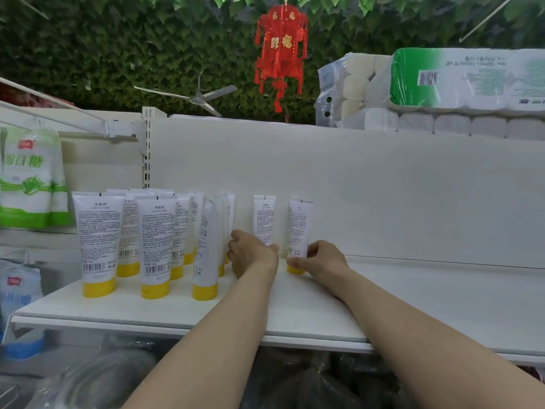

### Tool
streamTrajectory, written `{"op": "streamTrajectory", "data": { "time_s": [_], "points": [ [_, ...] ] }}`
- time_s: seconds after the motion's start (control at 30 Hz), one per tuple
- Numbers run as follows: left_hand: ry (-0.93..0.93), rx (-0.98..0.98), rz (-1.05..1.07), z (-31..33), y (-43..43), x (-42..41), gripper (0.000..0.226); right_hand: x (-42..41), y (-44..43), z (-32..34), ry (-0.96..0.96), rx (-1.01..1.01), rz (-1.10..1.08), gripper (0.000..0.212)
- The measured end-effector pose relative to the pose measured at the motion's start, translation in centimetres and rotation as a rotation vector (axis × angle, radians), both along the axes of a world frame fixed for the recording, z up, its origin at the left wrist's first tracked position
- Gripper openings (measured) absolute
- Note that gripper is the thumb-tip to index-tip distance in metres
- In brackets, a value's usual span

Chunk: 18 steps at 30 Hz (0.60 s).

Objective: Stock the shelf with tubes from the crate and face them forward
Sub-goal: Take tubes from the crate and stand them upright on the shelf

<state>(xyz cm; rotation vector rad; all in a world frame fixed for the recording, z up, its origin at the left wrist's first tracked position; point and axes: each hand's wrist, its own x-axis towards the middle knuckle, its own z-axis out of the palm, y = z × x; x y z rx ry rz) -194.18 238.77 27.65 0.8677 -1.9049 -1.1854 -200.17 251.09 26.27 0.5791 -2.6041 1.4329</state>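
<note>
Shelf [413,305]: white, across mid-frame.
Tube group [153,240]: left of centre, upright on yellow caps, several rows deep, barcodes and small print toward the camera; one at the group's right side stands edge-on.
Left tube [264,219]: centre, upright near the back panel, apart from the group; left hand [253,256] curled round its base, cap hidden.
Right tube [299,228]: just right of it, upright; right hand [320,259] grips its lower end, thumb across just above the cap.
Hands: near each other, not touching.
Lantern [281,54], red: top centre.
Paper-roll packs [466,81]: upper right.
Sugar bags [29,178]: left edge.
</note>
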Motion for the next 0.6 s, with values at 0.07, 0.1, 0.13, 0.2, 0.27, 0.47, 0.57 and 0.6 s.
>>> {"op": "streamTrajectory", "data": {
  "time_s": [0.07, 0.1, 0.13, 0.2, 0.27, 0.47, 0.57, 0.6],
  "points": [
    [0.035, -0.11, 0.027, -0.1, 0.4, 0.3, 0.084, 0.6, 0.4, 0.1, -0.002, -0.012, 0.02, 0.058],
    [0.048, -0.161, 0.035, -0.1, 0.7, 0.4, 0.087, 1.1, 0.8, 0.2, -0.002, -0.013, 0.023, 0.063],
    [0.058, -0.205, 0.042, -0.1, 0.9, 0.6, 0.09, 1.4, 1.1, 0.2, 0.004, -0.009, 0.019, 0.068],
    [0.087, -0.29, 0.059, -0.1, 1.4, 0.9, 0.093, 2.1, 2.1, 0.5, 0.034, 0.0, -0.023, 0.073],
    [0.132, -0.381, 0.072, 0.1, 1.8, 1.1, 0.095, 2.8, 3.5, 1.0, 0.055, 0.007, -0.082, 0.074],
    [0.244, -0.612, 0.019, 1.2, 6.0, 3.2, 0.09, 5.9, 11.6, 2.1, 0.157, 0.135, -0.184, 0.067],
    [0.215, -0.637, -0.088, 1.4, 10.6, 4.7, 0.084, 8.0, 16.9, 2.8, 0.176, 0.163, -0.222, 0.066],
    [0.207, -0.619, -0.13, 1.6, 12.5, 5.2, 0.083, 8.6, 18.8, 3.1, 0.18, 0.174, -0.24, 0.066]
  ]
}}
